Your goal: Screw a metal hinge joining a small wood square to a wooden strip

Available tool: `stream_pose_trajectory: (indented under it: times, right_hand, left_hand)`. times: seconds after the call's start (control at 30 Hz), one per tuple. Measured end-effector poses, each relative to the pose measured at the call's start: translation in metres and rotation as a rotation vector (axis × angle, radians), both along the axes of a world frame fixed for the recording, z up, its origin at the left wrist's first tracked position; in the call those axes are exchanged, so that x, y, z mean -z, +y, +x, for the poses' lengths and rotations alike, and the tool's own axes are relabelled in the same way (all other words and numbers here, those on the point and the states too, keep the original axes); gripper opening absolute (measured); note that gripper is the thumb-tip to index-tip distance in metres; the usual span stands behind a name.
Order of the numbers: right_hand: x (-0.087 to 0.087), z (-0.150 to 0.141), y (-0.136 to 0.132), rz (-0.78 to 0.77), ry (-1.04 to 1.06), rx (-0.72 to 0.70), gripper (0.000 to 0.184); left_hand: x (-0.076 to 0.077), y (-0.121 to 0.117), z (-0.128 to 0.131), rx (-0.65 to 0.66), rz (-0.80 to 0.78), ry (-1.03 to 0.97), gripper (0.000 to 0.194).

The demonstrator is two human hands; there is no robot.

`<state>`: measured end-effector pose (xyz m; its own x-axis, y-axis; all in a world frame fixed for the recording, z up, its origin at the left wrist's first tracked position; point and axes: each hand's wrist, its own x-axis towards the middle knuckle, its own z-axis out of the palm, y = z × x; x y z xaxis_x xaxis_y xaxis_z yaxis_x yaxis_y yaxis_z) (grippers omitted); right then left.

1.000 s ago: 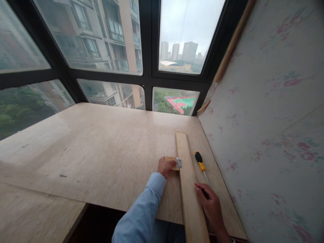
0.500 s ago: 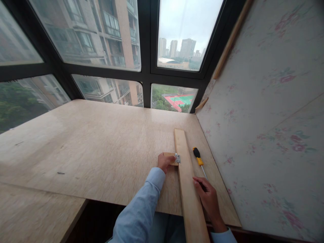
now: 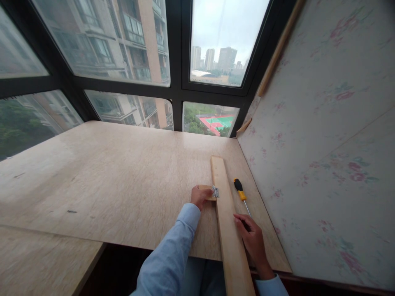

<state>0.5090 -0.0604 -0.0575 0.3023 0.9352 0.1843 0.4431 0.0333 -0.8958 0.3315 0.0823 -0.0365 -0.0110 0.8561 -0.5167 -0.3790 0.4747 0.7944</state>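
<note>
A long pale wooden plank lies lengthwise before me, its near end past the counter's front edge. My left hand is closed around a small wooden block that butts against the plank's left side. A small silver metal hinge sits where block and plank meet, with my left thumb by it. My right hand is at the plank's right edge, fingertips pinched together; whatever is between them is too small to make out. Beyond it lies a screwdriver with a black and yellow handle, its tip hidden behind my right hand.
The plank rests on a beige marbled counter. Two small dark pieces, one of them a sliver, lie on its left part. A flowered papered wall rises at the right, and dark-framed windows stand behind. A dark gap opens at the front left.
The whole view has shifted very slightly. Both hands, the block and the plank keep the same places relative to each other.
</note>
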Motion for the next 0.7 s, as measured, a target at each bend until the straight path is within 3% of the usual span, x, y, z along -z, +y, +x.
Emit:
stream_pose_trajectory:
  times: [0.7]
  right_hand:
    - [-0.0028, -0.002, 0.0015, 0.004, 0.001, 0.017, 0.03]
  left_hand:
    - [-0.0011, 0.0004, 0.0005, 0.011, -0.003, 0.005, 0.032]
